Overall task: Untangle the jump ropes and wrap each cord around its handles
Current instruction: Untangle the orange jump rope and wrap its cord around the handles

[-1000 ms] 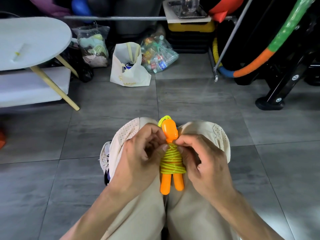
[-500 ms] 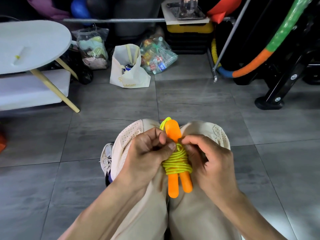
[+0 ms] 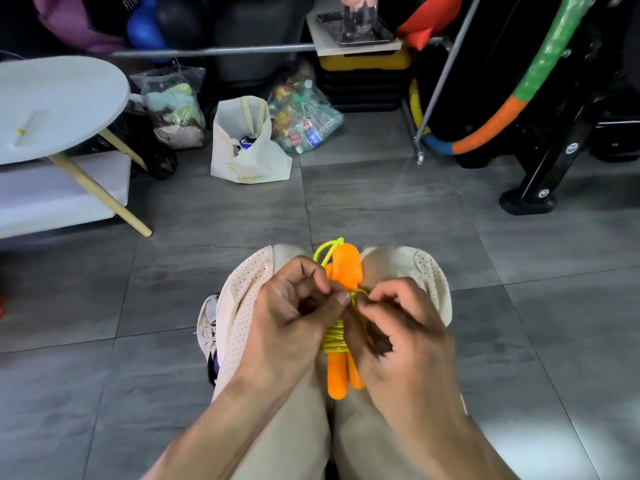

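Two orange handles (image 3: 341,306), yellow cord (image 3: 333,337) coiled round them.
Left hand (image 3: 294,320) at 9 o'clock grips the bundle; right hand (image 3: 398,330) at 3 pinches the cord.

Grey tiled floor (image 3: 381,202). White round table (image 3: 59,102) with wooden legs at left; white tote bag (image 3: 249,157) beside two clear plastic bags. Multicoloured hoop (image 3: 502,123) leans near black equipment at right.

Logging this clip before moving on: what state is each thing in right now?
Orange handles: side by side, bound by the cord.
Yellow cord: coiled around the handles, a loop free at the top.
Left hand: pinching the cord.
Right hand: pinching the cord.
White tote bag: open, upright on the floor.
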`<state>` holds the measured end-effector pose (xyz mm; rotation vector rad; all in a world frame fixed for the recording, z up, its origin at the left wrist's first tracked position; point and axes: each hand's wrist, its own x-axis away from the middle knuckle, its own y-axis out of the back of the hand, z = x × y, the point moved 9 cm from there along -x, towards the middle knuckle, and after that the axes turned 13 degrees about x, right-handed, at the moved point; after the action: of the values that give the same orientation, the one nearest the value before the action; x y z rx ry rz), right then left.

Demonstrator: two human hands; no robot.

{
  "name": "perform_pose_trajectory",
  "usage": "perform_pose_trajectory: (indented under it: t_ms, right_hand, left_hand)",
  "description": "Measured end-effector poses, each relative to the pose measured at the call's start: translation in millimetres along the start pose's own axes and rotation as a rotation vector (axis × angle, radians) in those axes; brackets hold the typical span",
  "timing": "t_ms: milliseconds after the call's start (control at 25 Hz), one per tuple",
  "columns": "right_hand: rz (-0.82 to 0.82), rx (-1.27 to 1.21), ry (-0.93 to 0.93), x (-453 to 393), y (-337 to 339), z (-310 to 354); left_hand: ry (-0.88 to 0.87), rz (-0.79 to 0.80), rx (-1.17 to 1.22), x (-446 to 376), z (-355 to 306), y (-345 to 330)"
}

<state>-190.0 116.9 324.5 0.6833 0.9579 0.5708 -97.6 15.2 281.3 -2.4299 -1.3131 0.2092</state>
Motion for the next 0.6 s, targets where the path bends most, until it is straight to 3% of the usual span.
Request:
perform_pose_trajectory:
  t_ms: [280, 600]
  right_hand:
    - [-0.016, -0.044, -0.195, 1, 3, -5]
    - [0.097, -0.019, -0.266, -5, -6, -5]
  left_hand:
    - [-0.027, 0.056, -0.101, 1, -6, -3]
    - [-0.011, 0.114, -0.082, -4, -3, -3]
